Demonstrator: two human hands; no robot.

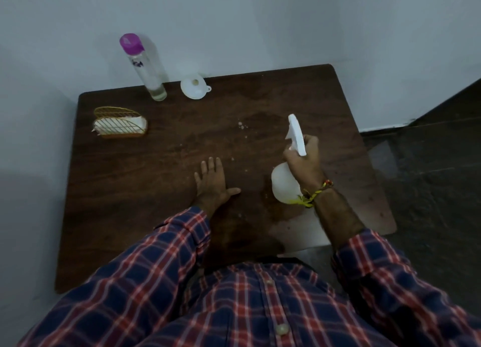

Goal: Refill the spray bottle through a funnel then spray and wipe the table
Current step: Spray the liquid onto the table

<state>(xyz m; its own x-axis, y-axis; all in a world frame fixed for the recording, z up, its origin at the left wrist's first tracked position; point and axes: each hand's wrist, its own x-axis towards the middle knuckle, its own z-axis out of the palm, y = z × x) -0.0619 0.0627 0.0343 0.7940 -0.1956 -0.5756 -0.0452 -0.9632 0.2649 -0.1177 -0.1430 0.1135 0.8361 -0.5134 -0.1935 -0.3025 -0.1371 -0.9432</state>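
My right hand (305, 162) grips the neck of a white spray bottle (282, 182) over the right side of the dark wooden table (156, 216); its white trigger head (296, 134) points toward the far edge. My left hand (213, 182) lies flat on the table's middle, fingers spread, holding nothing. A white funnel (194, 88) rests at the back edge. Beside it stands a tall clear bottle (148, 68) with a purple cap, a little liquid at its bottom. Small droplets (242, 125) dot the tabletop.
A gold wire napkin holder (119, 122) with white napkins sits at the table's back left. A pale wall runs behind and to the left. Dark tiled floor (429, 177) lies to the right of the table.
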